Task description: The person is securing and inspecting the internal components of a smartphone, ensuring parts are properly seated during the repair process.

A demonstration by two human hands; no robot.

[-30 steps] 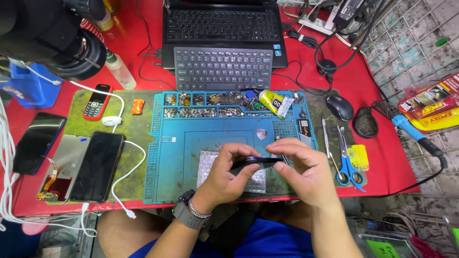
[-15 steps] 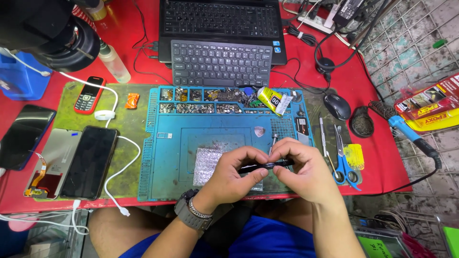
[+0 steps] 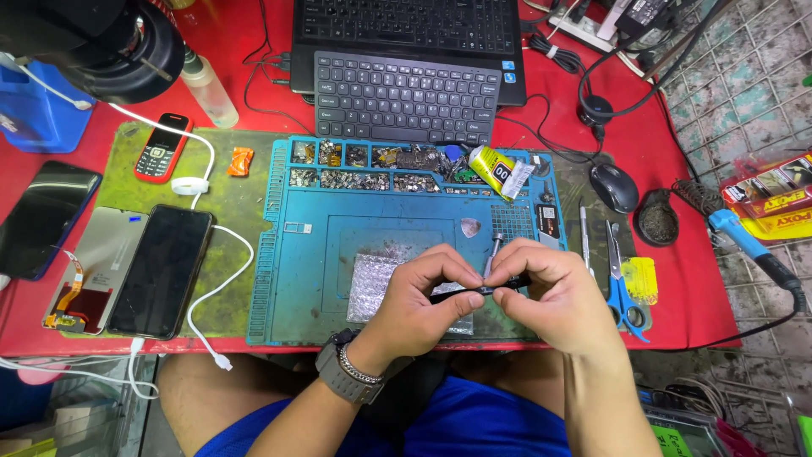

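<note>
Black tool [image 3: 474, 292], maybe tweezers | pinched between left grip [image 3: 423, 292], right grip [image 3: 550, 292] | over blue mat [image 3: 296, 279]

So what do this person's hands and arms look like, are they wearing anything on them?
Both hands are bare: the left hand and the right hand have no gloves and no rings that I can see. The forearms are uncovered, with no sleeves in view. The left wrist carries a dark grey wristwatch with a chunky band, and a thin silver chain bracelet beside it. The right wrist is bare.

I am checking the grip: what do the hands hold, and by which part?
Both hold one thin black tool: the left hand pinches its left end, the right hand its right end, above the blue mat.
</note>
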